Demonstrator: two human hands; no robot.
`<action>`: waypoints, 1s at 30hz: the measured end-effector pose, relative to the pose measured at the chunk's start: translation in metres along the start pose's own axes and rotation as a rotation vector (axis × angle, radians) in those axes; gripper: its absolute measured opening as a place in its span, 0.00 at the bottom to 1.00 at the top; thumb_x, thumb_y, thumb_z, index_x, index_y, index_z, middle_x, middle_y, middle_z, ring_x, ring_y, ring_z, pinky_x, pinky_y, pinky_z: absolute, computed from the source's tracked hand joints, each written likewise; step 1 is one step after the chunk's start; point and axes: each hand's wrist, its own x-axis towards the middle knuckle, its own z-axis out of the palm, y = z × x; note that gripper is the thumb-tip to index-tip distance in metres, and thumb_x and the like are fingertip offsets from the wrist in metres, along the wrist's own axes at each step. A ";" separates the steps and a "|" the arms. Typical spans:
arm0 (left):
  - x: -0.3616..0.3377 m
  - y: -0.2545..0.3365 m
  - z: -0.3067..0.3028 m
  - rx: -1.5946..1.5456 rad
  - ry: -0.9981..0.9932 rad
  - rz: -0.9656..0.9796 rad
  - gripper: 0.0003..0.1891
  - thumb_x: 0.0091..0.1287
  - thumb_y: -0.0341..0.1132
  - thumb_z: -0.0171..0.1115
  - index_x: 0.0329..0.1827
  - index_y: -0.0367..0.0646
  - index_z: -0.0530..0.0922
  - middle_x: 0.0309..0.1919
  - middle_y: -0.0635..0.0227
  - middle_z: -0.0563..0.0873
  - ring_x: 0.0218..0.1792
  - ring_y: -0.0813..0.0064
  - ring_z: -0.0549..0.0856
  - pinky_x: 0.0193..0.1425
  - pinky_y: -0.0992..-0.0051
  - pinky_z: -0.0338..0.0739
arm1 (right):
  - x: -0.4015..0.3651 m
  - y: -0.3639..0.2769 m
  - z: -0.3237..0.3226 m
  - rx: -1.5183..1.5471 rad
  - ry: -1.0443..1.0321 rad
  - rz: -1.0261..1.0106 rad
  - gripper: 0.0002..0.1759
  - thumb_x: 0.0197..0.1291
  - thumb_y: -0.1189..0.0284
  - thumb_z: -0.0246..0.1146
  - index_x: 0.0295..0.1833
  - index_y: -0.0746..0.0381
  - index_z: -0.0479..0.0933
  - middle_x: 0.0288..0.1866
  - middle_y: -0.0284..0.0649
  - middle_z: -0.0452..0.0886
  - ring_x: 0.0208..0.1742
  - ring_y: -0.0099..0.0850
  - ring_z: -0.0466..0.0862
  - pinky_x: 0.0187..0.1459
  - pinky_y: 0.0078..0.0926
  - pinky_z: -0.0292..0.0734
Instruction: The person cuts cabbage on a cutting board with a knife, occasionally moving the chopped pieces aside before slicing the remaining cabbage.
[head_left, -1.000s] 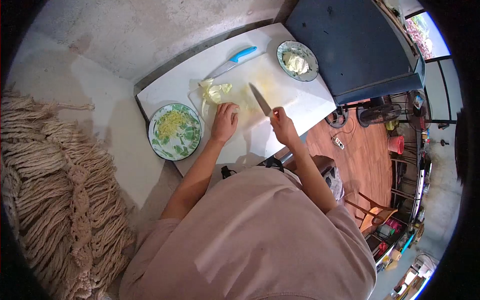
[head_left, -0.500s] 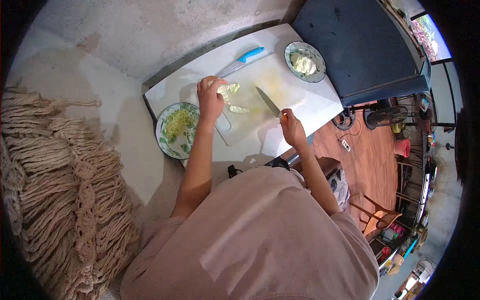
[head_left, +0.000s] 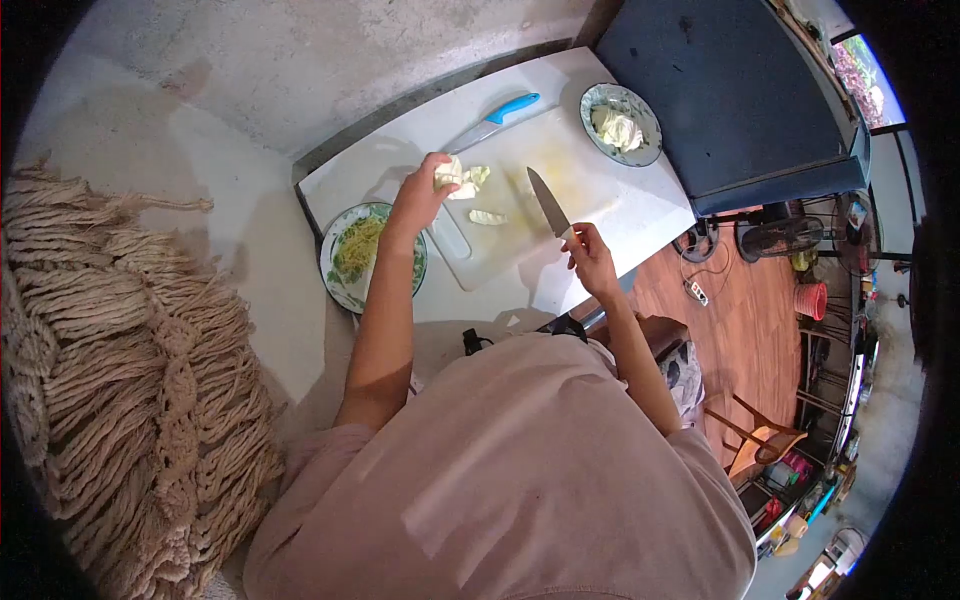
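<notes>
Cabbage (head_left: 450, 178) sat in the left hand (head_left: 412, 205), upper middle of the frame, fingers curled round it at the board (head_left: 500, 250). And the right hand (head_left: 594, 262), well apart, gripped a knife (head_left: 548, 203), blade up and leftward! Fine shreds (head_left: 357, 248) lay cut on the plate (head_left: 345, 292); on the board, a thick strip (head_left: 487, 217) was yet unshredded, and the bowl (head_left: 651, 142), upper right, held larger pale pieces (head_left: 617, 130). No label or writing was readable.

No legible text, label, brand, number or sign found on any item in view; the knife blade (head_left: 547, 203), the blue handle (head_left: 513, 107) and both bowls show no readable marking.
</notes>
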 end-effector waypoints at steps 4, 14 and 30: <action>-0.004 -0.006 0.004 0.147 0.065 0.200 0.27 0.61 0.32 0.75 0.63 0.44 0.75 0.57 0.53 0.83 0.63 0.51 0.79 0.66 0.56 0.74 | 0.000 -0.007 0.011 0.064 -0.074 0.009 0.17 0.78 0.64 0.57 0.60 0.66 0.71 0.38 0.39 0.83 0.31 0.23 0.80 0.34 0.24 0.76; -0.010 -0.019 0.032 0.464 0.103 -0.045 0.30 0.58 0.32 0.76 0.66 0.47 0.77 0.65 0.57 0.76 0.66 0.50 0.74 0.69 0.51 0.71 | -0.003 -0.003 0.012 0.054 -0.108 0.018 0.15 0.76 0.68 0.57 0.60 0.65 0.71 0.38 0.39 0.83 0.31 0.24 0.80 0.34 0.24 0.76; -0.034 0.027 0.089 0.026 0.047 0.249 0.15 0.61 0.23 0.63 0.51 0.46 0.82 0.46 0.56 0.82 0.52 0.53 0.80 0.60 0.57 0.74 | 0.030 0.003 0.028 -0.293 0.019 -0.099 0.20 0.72 0.64 0.61 0.62 0.65 0.75 0.43 0.55 0.87 0.42 0.48 0.89 0.44 0.41 0.83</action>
